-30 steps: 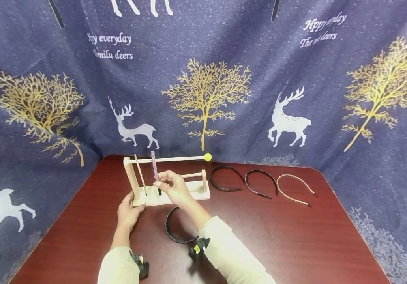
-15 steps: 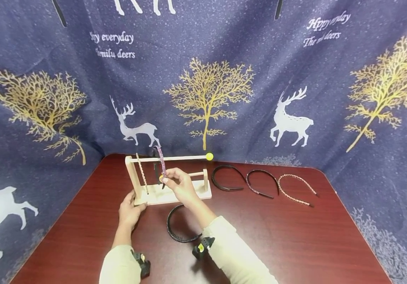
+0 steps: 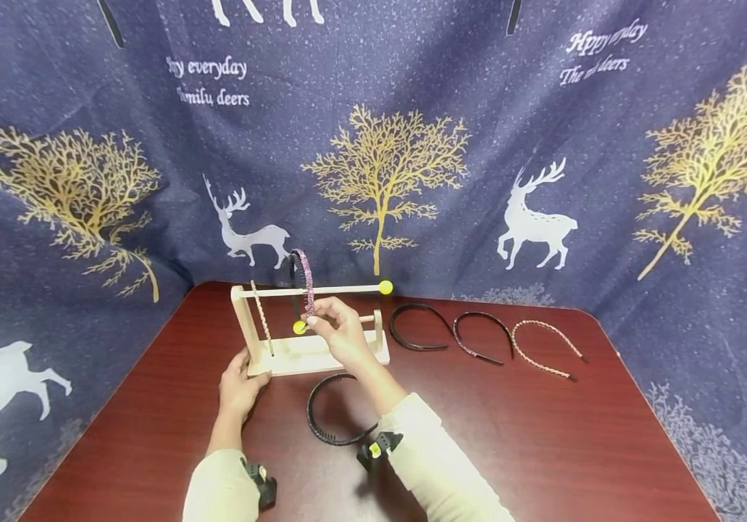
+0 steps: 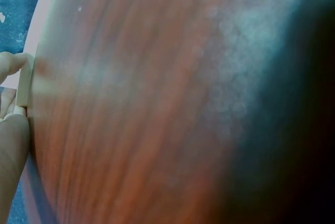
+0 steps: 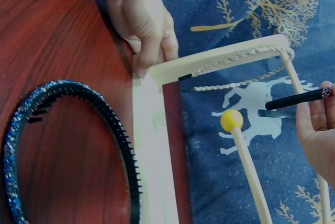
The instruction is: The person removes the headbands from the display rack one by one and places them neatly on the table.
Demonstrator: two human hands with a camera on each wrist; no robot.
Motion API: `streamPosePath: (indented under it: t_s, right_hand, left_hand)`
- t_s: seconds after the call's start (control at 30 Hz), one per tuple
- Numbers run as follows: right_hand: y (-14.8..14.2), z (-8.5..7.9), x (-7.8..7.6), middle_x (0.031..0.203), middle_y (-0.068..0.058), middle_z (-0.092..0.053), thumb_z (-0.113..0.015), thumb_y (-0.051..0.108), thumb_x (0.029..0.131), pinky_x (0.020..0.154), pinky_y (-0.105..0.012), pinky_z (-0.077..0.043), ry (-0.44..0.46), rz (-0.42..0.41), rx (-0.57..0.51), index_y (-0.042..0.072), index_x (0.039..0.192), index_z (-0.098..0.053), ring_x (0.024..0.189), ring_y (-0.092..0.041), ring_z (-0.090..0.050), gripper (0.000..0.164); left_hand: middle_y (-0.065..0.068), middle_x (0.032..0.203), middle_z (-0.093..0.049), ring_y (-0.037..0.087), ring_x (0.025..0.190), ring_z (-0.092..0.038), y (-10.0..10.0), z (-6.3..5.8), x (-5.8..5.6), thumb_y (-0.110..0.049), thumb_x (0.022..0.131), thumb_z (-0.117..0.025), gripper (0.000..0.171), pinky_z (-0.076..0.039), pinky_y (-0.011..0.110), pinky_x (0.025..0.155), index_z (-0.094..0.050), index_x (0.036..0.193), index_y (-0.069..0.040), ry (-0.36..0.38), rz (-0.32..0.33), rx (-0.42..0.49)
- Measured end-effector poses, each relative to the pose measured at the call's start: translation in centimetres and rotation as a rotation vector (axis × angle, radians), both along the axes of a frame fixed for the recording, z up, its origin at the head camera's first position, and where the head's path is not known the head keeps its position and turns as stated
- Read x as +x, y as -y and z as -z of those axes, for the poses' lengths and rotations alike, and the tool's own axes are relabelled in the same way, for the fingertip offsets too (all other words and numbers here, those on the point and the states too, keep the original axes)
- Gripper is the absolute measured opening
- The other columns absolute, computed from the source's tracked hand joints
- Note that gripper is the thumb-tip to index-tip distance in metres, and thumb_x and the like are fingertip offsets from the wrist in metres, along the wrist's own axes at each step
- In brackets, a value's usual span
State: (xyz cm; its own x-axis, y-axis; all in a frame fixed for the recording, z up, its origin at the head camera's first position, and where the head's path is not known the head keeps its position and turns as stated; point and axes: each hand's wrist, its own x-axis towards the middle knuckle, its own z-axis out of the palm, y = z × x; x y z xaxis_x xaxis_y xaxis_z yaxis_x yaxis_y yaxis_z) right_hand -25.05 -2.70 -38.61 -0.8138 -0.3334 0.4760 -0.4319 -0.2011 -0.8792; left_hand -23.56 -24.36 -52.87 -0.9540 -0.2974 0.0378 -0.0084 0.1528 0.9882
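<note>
My left hand (image 3: 238, 391) grips the left end of a pale wooden headband stand (image 3: 298, 357) at its base; the left wrist view shows thumb and fingers on both sides of the base edge (image 4: 24, 85). With thumb and fingers, my right hand (image 3: 345, 339) pinches a purple glittery headband (image 3: 309, 279) by one leg. Its arch rises above the stand's upper rod (image 3: 347, 289), one leg on each side. In the right wrist view, its black ends (image 5: 293, 100) show near my fingers. A braided beige headband (image 3: 261, 319) hangs on the upper rod near the post.
A black headband with blue glitter (image 5: 11, 166) lies on the table in front of the stand. To the right lie a black headband (image 3: 394, 335), a dark patterned one (image 3: 469, 350) and a braided beige one (image 3: 530, 359). Yellow balls (image 3: 385, 288) tip the rods.
The purple headband has risen and shifted right along the upper rod in my right hand, uncovering the lower rod's yellow ball. My left hand stays on the base.
</note>
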Motion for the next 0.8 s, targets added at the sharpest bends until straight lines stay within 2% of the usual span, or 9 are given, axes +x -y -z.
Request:
streamPosePath:
  t_s: [0.27, 0.6, 0.8]
  right_hand:
    - [-1.1, -0.5, 0.0, 0.096, -0.033, -0.061, -0.053, -0.012, 0.086, 0.078, -0.024, -0.047, -0.014, 0.045, -0.026, -0.014, 0.096, -0.053, 0.095, -0.043, -0.058, 0.010]
    - [-3.2, -1.0, -0.4, 0.097, -0.029, -0.061, -0.053, -0.011, 0.087, 0.086, -0.032, -0.048, 0.007, 0.105, -0.037, -0.017, 0.098, -0.053, 0.097, -0.037, -0.059, 0.012]
    - [-4.5, 0.2, -1.6, 0.098, -0.026, -0.062, -0.054, -0.011, 0.087, 0.086, -0.033, -0.049, 0.016, 0.122, -0.072, -0.016, 0.098, -0.053, 0.094, -0.027, -0.061, 0.012]
  left_hand:
    - [0.024, 0.145, -0.028, 0.030, 0.132, -0.028, -0.1, -0.2, 0.2, 0.016, 0.077, -0.061, 0.075, -0.029, 0.037, 0.104, -0.025, 0.142, 0.007, -0.007, 0.008, -0.012]
    - [0.025, 0.145, -0.027, 0.030, 0.133, -0.026, 0.0, -0.1, 0.0, 0.016, 0.077, -0.062, 0.076, -0.028, 0.037, 0.105, -0.024, 0.142, 0.008, -0.006, 0.010, -0.016]
    - [0.025, 0.145, -0.027, 0.031, 0.132, -0.027, -0.1, -0.3, 0.1, 0.015, 0.077, -0.062, 0.076, -0.028, 0.037, 0.105, -0.024, 0.142, 0.008, 0.000, 0.008, -0.021]
